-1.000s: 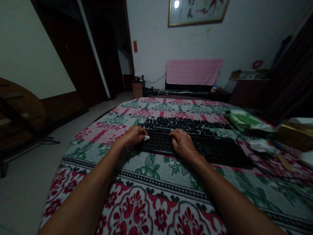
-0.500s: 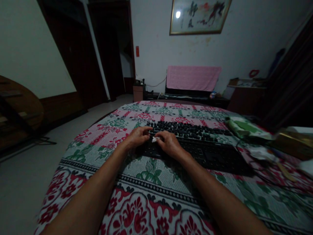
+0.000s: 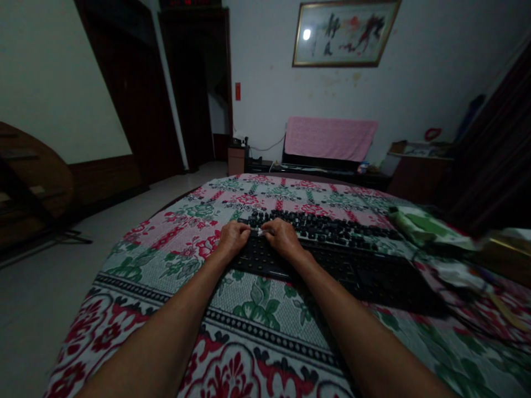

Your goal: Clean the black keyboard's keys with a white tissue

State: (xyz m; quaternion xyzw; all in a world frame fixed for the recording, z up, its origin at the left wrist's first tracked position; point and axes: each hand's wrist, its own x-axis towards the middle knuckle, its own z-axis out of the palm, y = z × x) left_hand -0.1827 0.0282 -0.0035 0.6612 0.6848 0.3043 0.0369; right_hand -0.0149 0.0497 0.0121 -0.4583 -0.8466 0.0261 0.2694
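A black keyboard base [image 3: 373, 276], its keycaps off, lies across the tablecloth under my hands. Behind it spreads a heap of loose black keycaps [image 3: 327, 228]. Over the base's far left corner, my left hand [image 3: 233, 239] has its fingers pinched together; whatever they hold is too small and dark to make out. Close beside it, my right hand [image 3: 284, 239] pinches a small crumpled white tissue [image 3: 260, 232] between thumb and fingers. The two hands' fingertips nearly meet around the tissue.
A floral tablecloth [image 3: 257, 304] covers the table. To the right are a green and white packet [image 3: 431, 226], a whitish crumpled item [image 3: 460, 273], a cable and a golden box [image 3: 506, 251]. Beyond the table, a pink cloth [image 3: 332, 138] hangs over a dark object.
My left hand's fingers have closed from a looser, more open shape, and both hands sit closer together. The tissue stays in my right hand. The camera view has shifted slightly.
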